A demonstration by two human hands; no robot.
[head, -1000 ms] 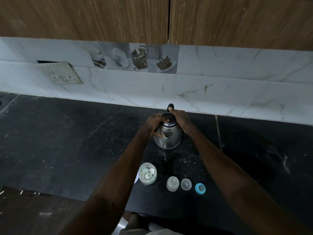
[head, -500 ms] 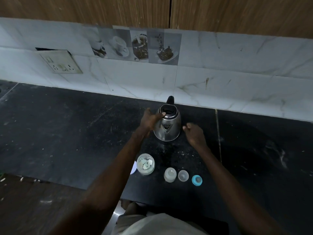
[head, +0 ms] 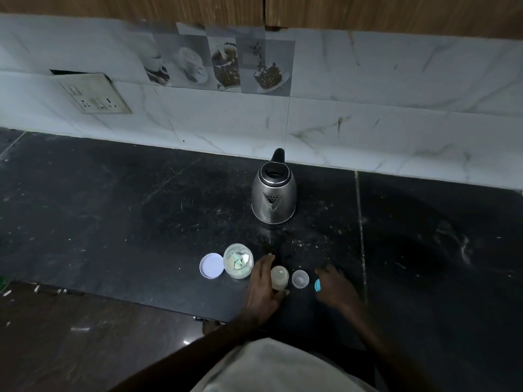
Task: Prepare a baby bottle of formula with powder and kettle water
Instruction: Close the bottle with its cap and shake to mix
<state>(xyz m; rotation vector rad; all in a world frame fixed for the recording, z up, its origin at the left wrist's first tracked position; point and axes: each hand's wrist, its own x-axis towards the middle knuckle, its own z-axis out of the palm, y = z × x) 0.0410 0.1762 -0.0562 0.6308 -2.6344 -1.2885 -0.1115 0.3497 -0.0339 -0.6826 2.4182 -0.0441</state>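
The bottle (head: pixel 279 277) stood upright at lower centre, against my left hand (head: pixel 261 287). My fingers lay along its left side and my thumb at its near edge, but I could not tell whether I gripped it. My right hand (head: pixel 335 288) lay spread and empty further right, by the ring (head: pixel 317 284).

Shiny steel kettle (head: pixel 273 196) (black speckled counter (head: pixel 113 207))

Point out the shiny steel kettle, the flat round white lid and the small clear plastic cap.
Shiny steel kettle (head: pixel 273 210): head view, front of its body.
Flat round white lid (head: pixel 211 265): head view, centre of its face.
Small clear plastic cap (head: pixel 300 278): head view, its open middle.
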